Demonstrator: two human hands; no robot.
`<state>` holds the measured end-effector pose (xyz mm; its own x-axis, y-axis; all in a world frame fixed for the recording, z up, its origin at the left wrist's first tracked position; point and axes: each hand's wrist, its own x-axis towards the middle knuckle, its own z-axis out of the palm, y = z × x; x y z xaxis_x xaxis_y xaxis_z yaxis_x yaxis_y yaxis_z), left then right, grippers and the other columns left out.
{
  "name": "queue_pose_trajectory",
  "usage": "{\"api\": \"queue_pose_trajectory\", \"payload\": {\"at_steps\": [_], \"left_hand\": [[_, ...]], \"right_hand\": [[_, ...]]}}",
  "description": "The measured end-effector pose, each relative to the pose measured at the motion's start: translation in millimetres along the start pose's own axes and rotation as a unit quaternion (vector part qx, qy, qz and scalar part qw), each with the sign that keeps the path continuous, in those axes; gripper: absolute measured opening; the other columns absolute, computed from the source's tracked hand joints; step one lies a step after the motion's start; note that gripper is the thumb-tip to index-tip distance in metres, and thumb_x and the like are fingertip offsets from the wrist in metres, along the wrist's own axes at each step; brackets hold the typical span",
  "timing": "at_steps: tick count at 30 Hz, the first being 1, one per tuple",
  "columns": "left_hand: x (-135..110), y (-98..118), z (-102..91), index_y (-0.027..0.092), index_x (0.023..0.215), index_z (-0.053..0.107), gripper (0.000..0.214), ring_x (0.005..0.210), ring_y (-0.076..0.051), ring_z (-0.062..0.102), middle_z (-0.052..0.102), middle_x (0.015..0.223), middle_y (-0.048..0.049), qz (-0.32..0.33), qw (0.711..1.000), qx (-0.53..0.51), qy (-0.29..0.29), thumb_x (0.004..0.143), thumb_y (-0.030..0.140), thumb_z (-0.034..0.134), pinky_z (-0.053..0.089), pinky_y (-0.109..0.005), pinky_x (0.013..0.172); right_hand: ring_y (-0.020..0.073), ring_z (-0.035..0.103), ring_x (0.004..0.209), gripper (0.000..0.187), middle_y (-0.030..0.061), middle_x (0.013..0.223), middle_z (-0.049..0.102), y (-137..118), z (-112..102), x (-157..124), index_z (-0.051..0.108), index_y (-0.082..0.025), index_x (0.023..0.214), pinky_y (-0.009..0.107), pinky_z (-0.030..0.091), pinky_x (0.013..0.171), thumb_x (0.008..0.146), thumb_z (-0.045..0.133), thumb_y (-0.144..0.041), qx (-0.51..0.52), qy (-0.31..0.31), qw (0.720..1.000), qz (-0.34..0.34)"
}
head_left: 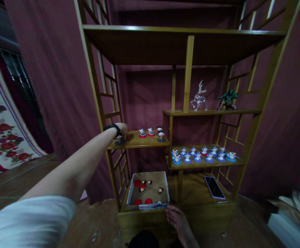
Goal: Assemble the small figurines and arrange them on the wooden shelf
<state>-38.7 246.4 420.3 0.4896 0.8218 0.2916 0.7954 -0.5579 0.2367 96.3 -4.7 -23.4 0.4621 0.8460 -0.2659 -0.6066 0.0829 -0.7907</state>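
Note:
My left hand [124,129] reaches over the left shelf [131,141], its fingers bent down and mostly hidden behind the wrist, so any hold is unseen. Close to it, partly under the dark wristband, is a dark-based figurine [119,139]. Two white-haired figurines on red bases [146,133] and two dark-haired figurines [161,135] stand further right on that shelf. Below, a shallow cardboard box [155,182] contains several small figurine pieces [160,190] and red round bases [148,201]. By the box's front right corner is my right hand [175,218], fingers loosely extended, holding nothing visible.
Blue and white figurines [197,157] fill the right shelf in rows. Above them stand a clear deer ornament [199,98] and a green figure [228,100]. A phone [214,187] lies on the bottom board. The wooden frame's left post [95,75] borders the reaching arm.

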Motion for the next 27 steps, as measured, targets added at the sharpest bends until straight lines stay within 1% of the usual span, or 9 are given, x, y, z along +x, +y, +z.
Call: {"api": "queue_pose_trajectory", "payload": {"at_steps": [4, 7, 10, 13, 17, 20, 22, 24, 27], "left_hand": [[4.6, -1.9, -0.7, 0.018, 0.062, 0.071, 0.019, 0.063, -0.024, 0.06, 0.059, 0.046, -0.0031, -0.021, 0.989, 0.093, -0.113, 0.045, 0.027, 0.073, 0.045, -0.03, 0.061], [6.3, -1.8, -0.4, 0.019, 0.062, 0.071, 0.019, 0.065, -0.023, 0.06, 0.059, 0.047, -0.0023, -0.022, 0.979, 0.146, -0.141, 0.043, 0.022, 0.073, 0.044, -0.028, 0.062], [5.8, -2.0, 2.7, 0.018, 0.068, 0.072, 0.026, 0.066, -0.024, 0.06, 0.06, 0.049, -0.0025, -0.016, 0.982, 0.15, -0.112, 0.042, 0.023, 0.073, 0.044, -0.028, 0.062], [5.6, -4.4, 4.7, 0.016, 0.076, 0.072, 0.035, 0.068, -0.024, 0.06, 0.063, 0.054, -0.004, -0.02, 0.985, 0.136, -0.102, 0.042, 0.025, 0.075, 0.044, -0.027, 0.063], [9.1, -8.9, 1.2, 0.016, 0.083, 0.07, 0.044, 0.073, -0.025, 0.061, 0.066, 0.064, -0.0062, -0.024, 0.992, 0.096, -0.072, 0.042, 0.03, 0.076, 0.045, -0.028, 0.065], [13.8, -5.9, -4.5, 0.016, 0.083, 0.07, 0.045, 0.084, -0.03, 0.061, 0.069, 0.079, -0.0106, -0.05, 0.988, 0.132, -0.057, 0.04, 0.026, 0.078, 0.046, -0.031, 0.07], [16.0, 1.5, -7.0, 0.015, 0.083, 0.069, 0.047, 0.092, -0.033, 0.059, 0.067, 0.092, -0.0149, -0.062, 0.983, 0.172, -0.022, 0.038, 0.022, 0.079, 0.046, -0.035, 0.074], [15.7, 11.7, -5.9, 0.015, 0.088, 0.068, 0.051, 0.098, -0.034, 0.057, 0.065, 0.103, -0.0169, -0.033, 0.984, 0.172, 0.015, 0.039, 0.019, 0.078, 0.045, -0.036, 0.078], [10.2, 25.3, 4.3, 0.014, 0.096, 0.066, 0.057, 0.098, -0.03, 0.058, 0.065, 0.105, -0.0149, 0.037, 0.997, 0.06, 0.019, 0.04, 0.021, 0.078, 0.044, -0.031, 0.08]], "right_hand": [[0.0229, 0.065, 0.079, 0.041, 0.0088, 0.083, 0.07, 1.5, -4.6, 4.7, 0.068, -0.019, 0.079, 0.035, 0.049, 0.072, 0.046, 0.077, -0.042, -0.003, 0.008, 1.0, 0.007], [0.0221, 0.065, 0.078, 0.042, 0.0086, 0.082, 0.07, 1.1, -4.7, 6.2, 0.068, -0.018, 0.079, 0.034, 0.049, 0.073, 0.046, 0.077, -0.042, -0.001, 0.009, 1.0, 0.008], [0.0208, 0.064, 0.077, 0.041, 0.0085, 0.082, 0.071, 2.1, -4.6, 7.1, 0.068, -0.018, 0.08, 0.033, 0.049, 0.073, 0.047, 0.077, -0.042, 0.0, 0.001, 1.0, 0.013], [0.0208, 0.064, 0.077, 0.041, 0.0082, 0.082, 0.071, 4.3, -4.8, 7.9, 0.068, -0.019, 0.081, 0.034, 0.049, 0.073, 0.048, 0.077, -0.041, 0.001, 0.0, 1.0, 0.013], [0.021, 0.064, 0.077, 0.041, 0.0084, 0.081, 0.07, 5.2, -4.1, 6.9, 0.067, -0.018, 0.081, 0.034, 0.049, 0.073, 0.048, 0.077, -0.041, 0.001, 0.006, 1.0, 0.009], [0.0212, 0.064, 0.079, 0.041, 0.0085, 0.083, 0.071, 3.6, -2.4, 5.0, 0.067, -0.018, 0.081, 0.034, 0.048, 0.074, 0.049, 0.077, -0.041, -0.001, 0.003, 1.0, 0.008], [0.0217, 0.064, 0.081, 0.04, 0.0086, 0.083, 0.071, 2.5, -1.0, 3.6, 0.067, -0.018, 0.081, 0.035, 0.048, 0.075, 0.049, 0.077, -0.041, -0.006, 0.004, 1.0, 0.012], [0.0222, 0.064, 0.081, 0.04, 0.0088, 0.083, 0.071, 1.9, 0.5, 2.1, 0.067, -0.018, 0.08, 0.035, 0.048, 0.076, 0.049, 0.077, -0.042, -0.009, 0.004, 1.0, 0.011], [0.0216, 0.064, 0.08, 0.041, 0.0088, 0.083, 0.071, 1.7, 2.9, -1.1, 0.068, -0.018, 0.081, 0.034, 0.047, 0.076, 0.05, 0.076, -0.043, -0.01, -0.002, 1.0, -0.001]]}}
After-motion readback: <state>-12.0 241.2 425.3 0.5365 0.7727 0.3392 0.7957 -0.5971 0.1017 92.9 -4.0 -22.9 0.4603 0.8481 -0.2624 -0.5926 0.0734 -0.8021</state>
